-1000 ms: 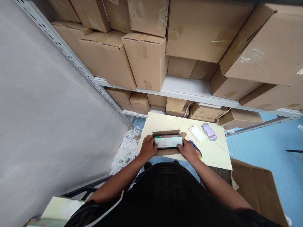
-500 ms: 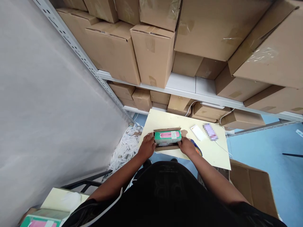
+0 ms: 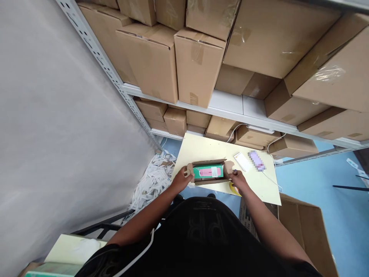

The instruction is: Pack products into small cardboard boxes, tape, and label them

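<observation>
A narrow open cardboard carton [image 3: 210,182] sits at the near edge of the cream table. Inside it lies a green product box [image 3: 196,172] with a pink item pictured on top and a white label. My left hand [image 3: 181,181] is closed on the carton's left end flap [image 3: 190,173]. At the other end, the fingers of my right hand [image 3: 239,181] are closed at the edge of the right end flap [image 3: 228,167]. A roll of tape [image 3: 234,188] with yellow showing lies under that hand, partly hidden by it.
On the cream table [image 3: 201,148] are a white card-like item [image 3: 241,161] and a blurred purple phone-like object [image 3: 256,161] with a cable. Shelves of cardboard boxes [image 3: 198,69] rise behind. Shredded white paper [image 3: 152,181] lies left; a large open carton [image 3: 302,219] stands right.
The green box has gone down into the carton. Both hands have moved from the box's ends outward to the carton's end flaps, and the right hand now covers part of the tape roll.
</observation>
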`<state>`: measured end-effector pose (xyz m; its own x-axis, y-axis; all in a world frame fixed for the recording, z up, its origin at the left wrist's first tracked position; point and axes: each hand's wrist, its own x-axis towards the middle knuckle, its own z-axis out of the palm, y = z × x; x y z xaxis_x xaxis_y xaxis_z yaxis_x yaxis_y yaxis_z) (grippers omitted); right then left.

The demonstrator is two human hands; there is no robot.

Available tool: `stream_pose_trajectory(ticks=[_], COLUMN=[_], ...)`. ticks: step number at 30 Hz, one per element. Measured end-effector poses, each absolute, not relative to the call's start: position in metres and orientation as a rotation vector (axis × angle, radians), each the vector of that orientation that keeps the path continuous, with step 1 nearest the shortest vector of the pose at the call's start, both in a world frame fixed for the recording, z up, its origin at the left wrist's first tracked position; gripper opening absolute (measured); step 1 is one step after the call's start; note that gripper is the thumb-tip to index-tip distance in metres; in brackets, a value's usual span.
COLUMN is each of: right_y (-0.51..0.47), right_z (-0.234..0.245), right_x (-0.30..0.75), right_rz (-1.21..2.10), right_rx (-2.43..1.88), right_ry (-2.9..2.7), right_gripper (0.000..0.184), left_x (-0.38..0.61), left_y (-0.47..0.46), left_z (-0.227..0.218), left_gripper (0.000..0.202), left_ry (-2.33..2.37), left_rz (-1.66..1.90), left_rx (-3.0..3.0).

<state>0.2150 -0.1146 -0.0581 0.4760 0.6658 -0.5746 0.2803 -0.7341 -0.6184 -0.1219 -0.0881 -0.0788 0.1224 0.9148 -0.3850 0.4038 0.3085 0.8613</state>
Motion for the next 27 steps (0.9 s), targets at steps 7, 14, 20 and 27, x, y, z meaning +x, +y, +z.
stream_pose_trajectory(ticks=[7, 14, 20, 27], right_y=[-0.117, -0.109, -0.091, -0.084], right_z=[-0.072, -0.096, -0.090, -0.050], right_x=[0.215, 0.225, 0.234, 0.189], right_rz=[1.357, 1.467, 1.412, 1.498], right_rx=[-2.201, -1.988, -1.953, -1.765], right_ry=[-0.567, -0.870, -1.295, -1.670], right_gripper=[0.045, 0.050, 0.046, 0.045], left_x=[-0.108, -0.079, -0.071, -0.075], left_y=[-0.103, -0.116, -0.162, -0.251], left_z=[-0.096, -0.102, -0.076, -0.044], left_gripper=[0.065, 0.040, 0.034, 0.050], left_ry=[1.373, 1.485, 1.738, 1.920], left_rz=[0.613, 0.647, 0.777, 1.070], left_rx=[1.168, 0.863, 0.881, 0.728])
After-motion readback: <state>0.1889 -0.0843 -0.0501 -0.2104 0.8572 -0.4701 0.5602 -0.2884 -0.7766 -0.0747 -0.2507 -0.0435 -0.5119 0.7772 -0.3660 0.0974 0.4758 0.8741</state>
